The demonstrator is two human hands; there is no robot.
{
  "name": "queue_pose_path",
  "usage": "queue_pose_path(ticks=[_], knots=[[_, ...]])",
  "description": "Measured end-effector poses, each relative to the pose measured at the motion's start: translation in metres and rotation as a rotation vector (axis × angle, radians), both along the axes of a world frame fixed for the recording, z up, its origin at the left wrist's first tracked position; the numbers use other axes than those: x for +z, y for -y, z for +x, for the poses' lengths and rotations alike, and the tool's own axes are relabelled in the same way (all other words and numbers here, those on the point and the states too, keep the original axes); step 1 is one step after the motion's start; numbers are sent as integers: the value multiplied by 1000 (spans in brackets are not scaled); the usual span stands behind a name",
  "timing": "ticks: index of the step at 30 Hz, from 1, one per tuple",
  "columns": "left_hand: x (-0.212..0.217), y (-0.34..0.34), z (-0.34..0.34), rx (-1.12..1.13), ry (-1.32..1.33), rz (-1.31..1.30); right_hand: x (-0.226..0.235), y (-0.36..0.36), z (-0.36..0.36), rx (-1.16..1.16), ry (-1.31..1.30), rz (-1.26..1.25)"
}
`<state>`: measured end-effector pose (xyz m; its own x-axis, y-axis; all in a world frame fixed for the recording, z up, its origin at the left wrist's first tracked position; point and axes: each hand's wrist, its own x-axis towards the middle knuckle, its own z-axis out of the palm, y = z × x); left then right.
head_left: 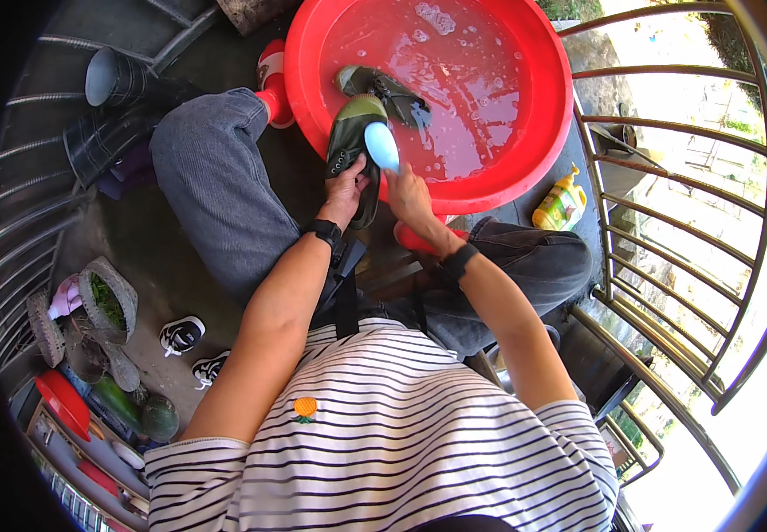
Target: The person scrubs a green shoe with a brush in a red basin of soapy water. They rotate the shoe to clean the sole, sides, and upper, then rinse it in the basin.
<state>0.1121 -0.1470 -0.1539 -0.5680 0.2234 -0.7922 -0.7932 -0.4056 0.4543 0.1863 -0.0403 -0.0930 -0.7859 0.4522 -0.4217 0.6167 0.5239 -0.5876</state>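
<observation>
My left hand (345, 191) is closed around the opening of a dark green lace-up shoe (348, 137), whose toe rests over the near left rim of a large red basin (500, 189). A light blue scrubbing brush (381, 147) is gripped in my right hand (412, 197), its rounded back toward me, right beside the shoe's upper. The brush hides its own bristles. A second dark green shoe (394, 96) lies partly in the cloudy, sudsy water, against the basin's left inner wall.
A yellow bottle (561, 206) stands right of the basin, near a metal railing (694, 182). Black rubber boots (104, 142) lean at the left. Black sneakers (181, 335), a grey container with greens (108, 300) and a round green melon-like thing (160, 417) sit lower left.
</observation>
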Motion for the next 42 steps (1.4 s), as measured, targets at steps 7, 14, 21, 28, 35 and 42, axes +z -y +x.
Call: queue_pose_path(ticks=[7, 14, 21, 28, 35, 42], knots=[[-8, -2, 0, 0, 42, 5, 0, 1, 9, 11, 112, 31], [-8, -3, 0, -2, 31, -21, -4, -2, -16, -20, -85, 85], [-5, -2, 1, -4, 56, 15, 3, 9, 29, 1, 13, 6], [-4, 0, 1, -13, -58, 81, -8, 3, -23, -23, -103, 149], [1, 0, 1, -56, -9, 68, 3, 4, 23, 25, 185, -44], [2, 0, -2, 5, -20, 54, -5, 7, -14, -47, 3, 64]])
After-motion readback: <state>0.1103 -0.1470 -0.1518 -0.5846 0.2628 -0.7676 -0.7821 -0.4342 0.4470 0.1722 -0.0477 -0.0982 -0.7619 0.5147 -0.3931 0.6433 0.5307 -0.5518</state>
